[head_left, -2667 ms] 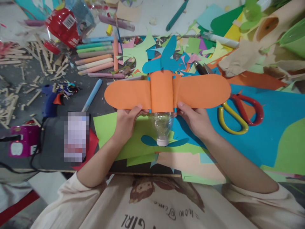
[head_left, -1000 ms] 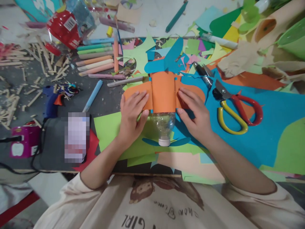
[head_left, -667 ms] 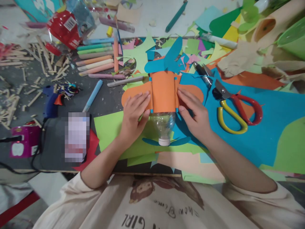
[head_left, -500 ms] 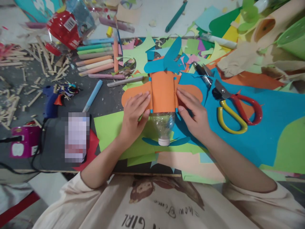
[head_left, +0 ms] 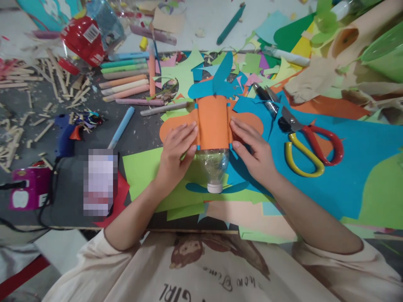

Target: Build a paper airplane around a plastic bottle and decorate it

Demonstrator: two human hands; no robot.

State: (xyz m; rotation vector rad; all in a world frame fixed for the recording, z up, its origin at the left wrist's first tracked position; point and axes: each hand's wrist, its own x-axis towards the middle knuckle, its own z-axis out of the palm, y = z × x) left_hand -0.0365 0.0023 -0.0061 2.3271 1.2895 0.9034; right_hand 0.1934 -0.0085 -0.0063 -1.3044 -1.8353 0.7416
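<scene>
Left hand point(head_left: 174, 153) and right hand point(head_left: 255, 152) press flat, palms down, fingers point(head_left: 186, 132) extended, angled inward.

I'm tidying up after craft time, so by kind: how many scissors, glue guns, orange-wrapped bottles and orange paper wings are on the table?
scissors: 1
glue gun: 1
orange-wrapped bottle: 1
orange paper wings: 2
Total: 5

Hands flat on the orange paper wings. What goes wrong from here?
Left hand and right hand press the orange paper wings down beside the orange-wrapped clear plastic bottle: the paper may crease or tear at the joint. The round bottle might roll. Red-and-yellow scissors lie near the right forearm.
</scene>
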